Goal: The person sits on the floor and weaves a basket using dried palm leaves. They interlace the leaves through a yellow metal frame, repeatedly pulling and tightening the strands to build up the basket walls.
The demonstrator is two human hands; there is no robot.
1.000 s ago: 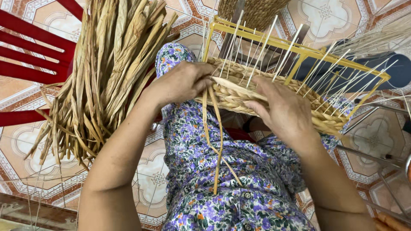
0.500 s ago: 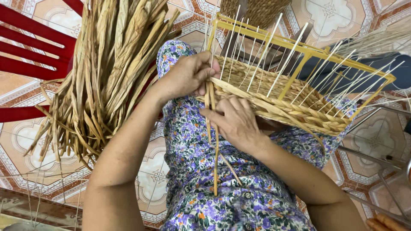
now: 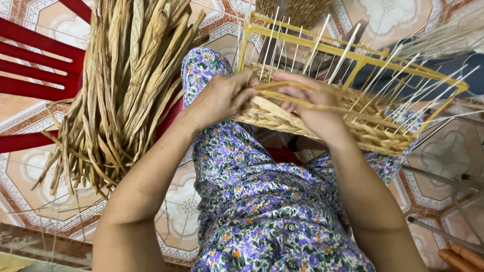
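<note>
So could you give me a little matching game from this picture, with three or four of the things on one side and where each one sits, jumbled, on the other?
Things:
1. bundle of dried leaves
2. yellow frame
3. woven basket wall
4. red chair

Places:
A. under the bundle, at the far left
B. draped over the chair, left of the lap
C. rising above the weaving, with thin white spokes
D. across the lap, under both hands

Pairs: 1-B, 2-C, 3-D, 4-A

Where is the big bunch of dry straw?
The bunch of dry straw hangs on the left of the head view, draped over the red chair, just beside the left hand.
</note>
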